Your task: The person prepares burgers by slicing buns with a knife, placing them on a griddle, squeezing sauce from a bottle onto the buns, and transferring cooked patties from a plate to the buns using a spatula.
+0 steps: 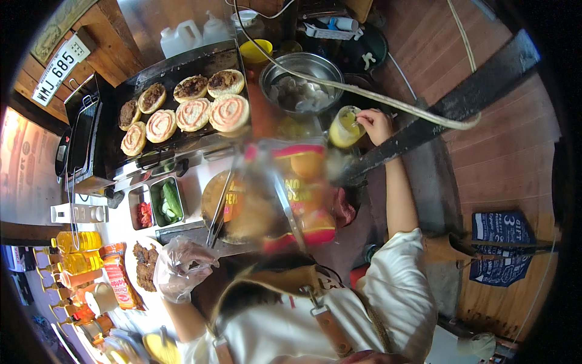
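Observation:
My left hand wears a loose clear plastic glove. It hovers beside a white plate of browned meat patties, with thumb and fingers apart and nothing visible in them. My right hand is reached out to a clear jar of pale yellow sauce. Its fingers are pinched at the jar's mouth around something thin that I cannot make out. On the black griddle, several bun halves at the back carry dark meat. The front halves show a pinkish spiral of sauce.
Metal tongs lie over a round wooden board. A knife crosses a bag of buns. Metal trays hold chopped tomato and cucumber. A metal bowl stands behind the jar; a dark beam slants across the right.

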Available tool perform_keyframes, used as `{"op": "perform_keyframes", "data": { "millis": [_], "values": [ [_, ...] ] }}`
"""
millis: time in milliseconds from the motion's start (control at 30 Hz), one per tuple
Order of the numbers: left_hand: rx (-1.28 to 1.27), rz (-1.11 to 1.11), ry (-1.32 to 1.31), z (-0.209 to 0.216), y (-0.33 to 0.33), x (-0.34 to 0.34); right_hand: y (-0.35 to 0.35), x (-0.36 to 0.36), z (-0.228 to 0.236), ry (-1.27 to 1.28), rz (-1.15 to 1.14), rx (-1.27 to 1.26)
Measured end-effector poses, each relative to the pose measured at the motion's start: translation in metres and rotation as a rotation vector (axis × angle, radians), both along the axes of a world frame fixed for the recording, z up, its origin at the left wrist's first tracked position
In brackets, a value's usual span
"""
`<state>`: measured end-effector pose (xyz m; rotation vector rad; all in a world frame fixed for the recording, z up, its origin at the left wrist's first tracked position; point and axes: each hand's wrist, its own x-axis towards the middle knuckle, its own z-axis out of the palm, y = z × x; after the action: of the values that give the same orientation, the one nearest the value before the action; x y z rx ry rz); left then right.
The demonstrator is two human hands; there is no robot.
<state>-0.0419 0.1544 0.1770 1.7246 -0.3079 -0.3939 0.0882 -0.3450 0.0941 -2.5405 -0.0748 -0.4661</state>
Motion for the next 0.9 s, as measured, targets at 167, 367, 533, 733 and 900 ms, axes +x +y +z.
{"op": "perform_keyframes", "data": {
  "millis": [167,367,533,733,900],
  "values": [
    [0.076,-0.11,-0.195,-0.013,-0.018,0.018,-0.017,-0.028,-0.007,-0.325,-0.033,-0.127],
    [0.359,-0.166,-0.738,0.019,-0.137,0.049,-0.006,-0.149,0.02,-0.291,-0.366,0.297],
    [-0.089,-0.083,-0.942,0.016,-0.254,0.046,0.008,-0.198,0.003,-0.301,-0.458,0.571],
    [-0.221,0.018,-1.166,-0.016,-0.343,0.081,-0.015,-0.22,-0.039,-0.298,-0.423,0.701],
    [0.14,0.254,-1.247,-0.062,-0.342,0.11,-0.096,-0.213,-0.109,-0.394,-0.4,0.738]
  ]
}}
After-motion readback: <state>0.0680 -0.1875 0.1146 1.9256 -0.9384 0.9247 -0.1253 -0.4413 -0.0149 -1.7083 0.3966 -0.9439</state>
